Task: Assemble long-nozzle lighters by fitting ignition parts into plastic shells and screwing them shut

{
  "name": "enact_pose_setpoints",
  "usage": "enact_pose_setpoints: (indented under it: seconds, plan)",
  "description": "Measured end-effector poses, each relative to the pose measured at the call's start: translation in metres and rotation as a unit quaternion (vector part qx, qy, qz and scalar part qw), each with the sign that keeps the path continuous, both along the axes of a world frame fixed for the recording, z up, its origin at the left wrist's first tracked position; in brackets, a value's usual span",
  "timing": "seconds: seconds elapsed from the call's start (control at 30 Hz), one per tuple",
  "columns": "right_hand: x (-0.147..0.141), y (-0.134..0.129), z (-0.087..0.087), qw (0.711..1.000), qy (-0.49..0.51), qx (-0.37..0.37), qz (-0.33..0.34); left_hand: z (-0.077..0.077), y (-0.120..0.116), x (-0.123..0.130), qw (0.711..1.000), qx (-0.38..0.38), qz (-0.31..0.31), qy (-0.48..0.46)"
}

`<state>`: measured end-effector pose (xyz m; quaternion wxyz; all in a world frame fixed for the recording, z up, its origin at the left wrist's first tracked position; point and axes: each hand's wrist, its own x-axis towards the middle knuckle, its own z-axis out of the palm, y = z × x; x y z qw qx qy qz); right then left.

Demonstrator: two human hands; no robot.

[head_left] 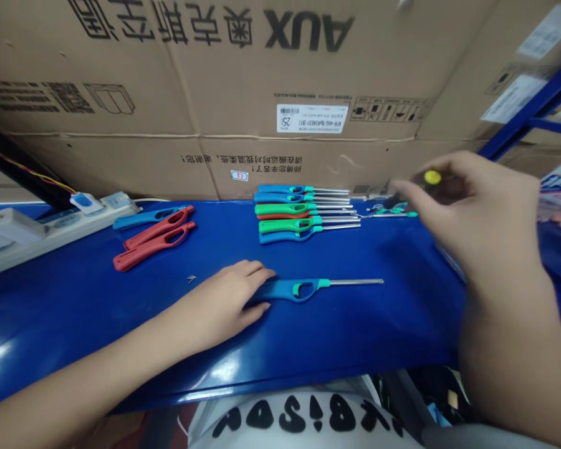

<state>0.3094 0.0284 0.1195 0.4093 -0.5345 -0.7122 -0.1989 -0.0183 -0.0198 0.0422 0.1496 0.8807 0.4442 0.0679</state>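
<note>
Judging by how things lie, the work is partway along: just beyond the left hand (236, 296) sits a pile of lighters (287, 211) in blue, green and red, their metal tubes all pointing to the right, and these look put together. Farther off, beyond the left forearm, lie a blue handle (144, 218) and two red handles (154, 246) with no tubes on them, so these seem left to do. The blue lighter (285, 290) at the left hand has its tube and green collar in place; whether it is fully fastened cannot be told. It lies flat on the counter (355, 337), its rear end gripped between the left thumb and fingers, its tube pointing out toward the right hand's side, near that hand but not touching it. The right hand (481, 212) is raised above the counter, well apart from the left, with its fingers curled around a dark tool with a yellow end (432, 177); its tip is too blurred to make out. Just beyond the right fingertips is a heap of small parts (393, 211), partly hidden, and a few tiny metal pieces (191, 279) rest near the left wrist.
</note>
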Motion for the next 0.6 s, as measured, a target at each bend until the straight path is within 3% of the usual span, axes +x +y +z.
enact_pose_setpoints:
  seconds: [0.1, 0.17, 0.33, 0.43, 0.6]
  plan:
    - [0.032, 0.009, -0.022, 0.999, -0.028, -0.032, -0.035, -0.002, 0.002, 0.004, 1.0, 0.003, -0.002, 0.028]
    - [0.046, 0.007, -0.039, 0.999, -0.03, -0.024, -0.009, 0.0, 0.004, 0.003, 0.999, 0.007, -0.005, 0.034]
    - [0.059, -0.011, -0.082, 0.999, -0.027, -0.026, -0.01, 0.02, 0.01, -0.019, 1.0, 0.027, 0.002, -0.008]
    - [0.066, -0.018, -0.108, 0.999, -0.025, -0.045, -0.013, 0.039, 0.017, -0.041, 0.997, 0.057, 0.044, -0.009]
    - [0.072, -0.019, -0.136, 0.979, -0.005, -0.19, -0.078, 0.068, 0.024, -0.074, 0.983, 0.047, 0.175, 0.013]
